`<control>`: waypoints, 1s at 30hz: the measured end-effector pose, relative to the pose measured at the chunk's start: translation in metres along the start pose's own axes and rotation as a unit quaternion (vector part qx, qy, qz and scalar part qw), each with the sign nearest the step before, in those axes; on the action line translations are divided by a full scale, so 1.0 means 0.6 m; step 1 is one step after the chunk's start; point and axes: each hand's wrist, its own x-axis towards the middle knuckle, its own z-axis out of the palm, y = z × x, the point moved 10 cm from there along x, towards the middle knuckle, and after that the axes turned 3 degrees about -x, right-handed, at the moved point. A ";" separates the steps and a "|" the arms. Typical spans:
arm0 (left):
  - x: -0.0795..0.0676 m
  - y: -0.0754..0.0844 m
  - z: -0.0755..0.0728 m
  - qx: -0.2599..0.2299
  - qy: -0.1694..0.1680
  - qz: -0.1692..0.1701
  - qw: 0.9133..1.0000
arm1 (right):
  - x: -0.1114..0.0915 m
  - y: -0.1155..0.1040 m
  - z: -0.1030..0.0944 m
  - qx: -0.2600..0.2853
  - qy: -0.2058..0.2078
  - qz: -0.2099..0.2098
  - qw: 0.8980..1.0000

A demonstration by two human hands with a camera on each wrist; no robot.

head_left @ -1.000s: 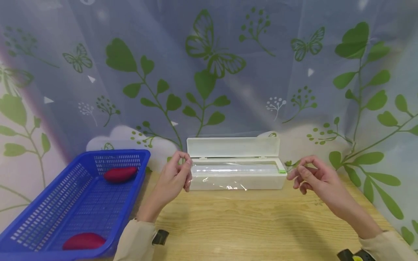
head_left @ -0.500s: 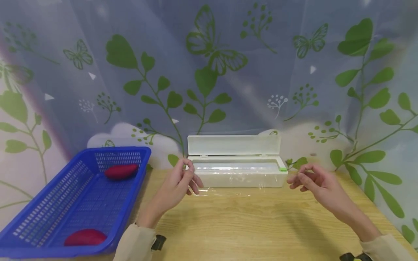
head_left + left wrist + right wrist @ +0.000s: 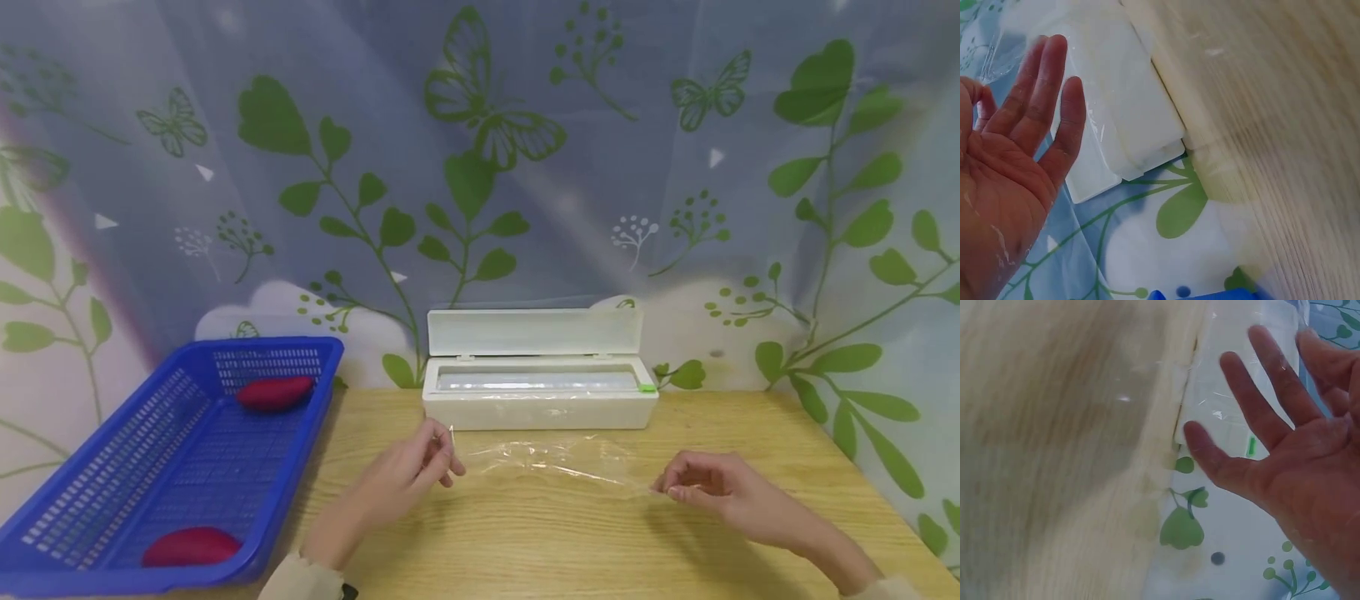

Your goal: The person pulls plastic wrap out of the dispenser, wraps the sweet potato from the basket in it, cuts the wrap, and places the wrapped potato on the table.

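A sheet of clear plastic wrap stretches between my two hands over the wooden table, in front of a white wrap dispenser box. At the left, my left hand pinches one corner of the wrap between thumb and index finger; its other fingers are spread, as the left wrist view shows. My right hand pinches the opposite corner the same way, lower and nearer to me. The box's lid stands raised, and a roll shows inside. Whether the wrap still joins the roll, I cannot tell.
To the left stands a blue perforated basket. Inside it lie two red oval things, one at the far end and one at the near end. A green slider sits on the box's right end. Patterned cloth hangs behind.
Both hands have come down and toward me from beside the box, drawing the wrap out in front of it. The wrap now hangs over the table; box and basket stay put.
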 end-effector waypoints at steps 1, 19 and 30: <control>-0.003 0.000 0.003 0.006 -0.004 0.004 1.000 | -0.002 0.000 0.005 -0.007 -0.009 -0.007 1.000; -0.063 0.015 0.053 0.242 -0.023 0.075 0.967 | -0.038 0.001 0.072 -0.177 -0.046 -0.016 0.983; -0.061 0.034 0.070 0.312 -0.041 0.079 0.946 | -0.044 0.007 0.080 -0.207 -0.072 0.035 0.975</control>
